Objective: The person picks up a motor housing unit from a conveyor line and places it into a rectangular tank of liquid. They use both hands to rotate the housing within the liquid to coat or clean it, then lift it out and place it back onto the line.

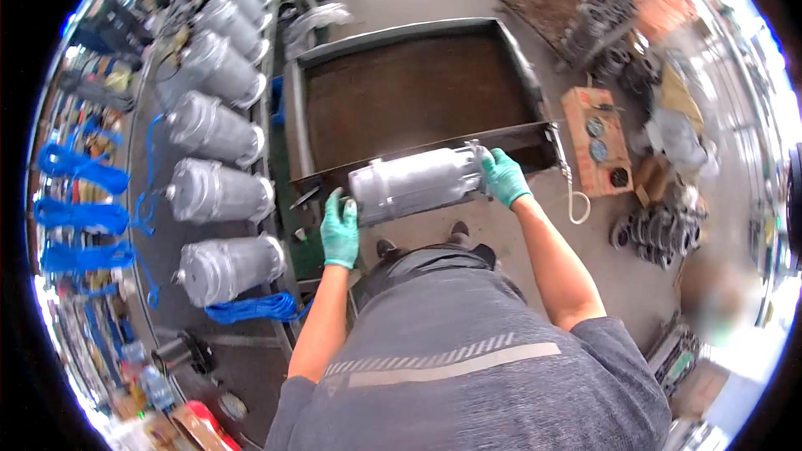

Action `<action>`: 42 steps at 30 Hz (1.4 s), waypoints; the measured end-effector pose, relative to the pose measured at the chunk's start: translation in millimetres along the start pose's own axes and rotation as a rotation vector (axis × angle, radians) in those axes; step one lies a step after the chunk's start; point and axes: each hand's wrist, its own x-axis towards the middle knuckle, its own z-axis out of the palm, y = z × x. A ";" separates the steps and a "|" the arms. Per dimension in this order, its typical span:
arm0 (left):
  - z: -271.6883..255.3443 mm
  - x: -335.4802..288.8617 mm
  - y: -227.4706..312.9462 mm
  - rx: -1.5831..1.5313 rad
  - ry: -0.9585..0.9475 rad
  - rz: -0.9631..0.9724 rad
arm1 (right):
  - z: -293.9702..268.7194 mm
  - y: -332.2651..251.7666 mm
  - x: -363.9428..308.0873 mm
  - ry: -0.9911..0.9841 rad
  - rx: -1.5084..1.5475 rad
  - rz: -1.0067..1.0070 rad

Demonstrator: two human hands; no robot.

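Note:
A silver-grey metal cylinder housing (413,180) lies crosswise in front of me, along the near edge of a rectangular metal tray (409,153). My right hand (505,178), in a green glove, grips the flanged right end of the housing. At its left end my left hand (340,232), also green-gloved, is closed against the end face, with fingers pointing up. The undersides of the fingers are hidden. I cannot tell how much of the housing's weight rests on the tray's near ledge. The tray's brown floor lies beyond the housing.
On the left bench stand several similar grey cylinders (219,190) in a row, with coiled blue hoses (82,215) beside them. An orange-red box (599,142) with round parts is on the right floor. Dark metal parts (660,234) are stacked nearby. A pale rope (576,205) hangs from the tray's corner.

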 end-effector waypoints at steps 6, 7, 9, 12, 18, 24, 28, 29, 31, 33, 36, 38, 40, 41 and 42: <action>9.2 4.9 25.6 0.242 -0.115 0.099 | -57.5 81.1 -18.6 0.330 -0.165 0.110; 11.2 5.9 17.5 0.276 -0.138 0.072 | -67.2 104.7 -17.6 0.416 -0.224 0.111; 3.7 7.6 38.8 0.339 -0.232 -0.027 | -88.1 130.1 -15.2 0.494 -0.444 0.213; -2.4 12.4 33.6 0.395 -0.290 -0.070 | -112.3 122.8 -10.0 0.353 -0.504 0.393; -1.9 20.6 32.7 0.403 -0.357 -0.026 | -116.5 137.2 27.5 0.185 -0.713 0.313; -3.0 26.3 41.0 0.452 -0.409 -0.043 | -117.5 158.2 47.0 0.136 -0.800 0.209; -1.5 30.2 39.0 0.420 -0.434 -0.051 | -127.8 125.7 44.0 -0.025 -0.532 0.279; -1.8 30.2 36.5 0.382 -0.441 -0.059 | -135.3 103.9 36.8 -0.100 -0.215 0.372; -6.3 28.8 36.0 0.358 -0.429 -0.045 | -137.0 82.3 15.1 -0.066 0.089 0.326; -7.5 29.6 33.1 0.387 -0.423 -0.033 | -133.6 57.9 -10.0 -0.038 0.220 0.240; -5.8 34.8 20.3 0.232 -0.446 -0.005 | -126.8 31.8 -24.3 0.032 0.176 -0.115; -9.1 35.8 30.6 0.323 -0.465 -0.033 | -126.6 1.9 -29.0 0.012 0.106 -0.217; -7.9 38.7 42.5 0.368 -0.487 -0.048 | -121.1 -18.5 -30.7 0.046 0.040 -0.418; -11.2 38.1 45.7 0.372 -0.487 -0.057 | -115.1 -25.1 -26.0 0.020 -0.047 -0.502; -12.7 37.7 45.7 0.374 -0.493 -0.066 | -114.0 -40.1 -27.1 0.023 -0.100 -0.621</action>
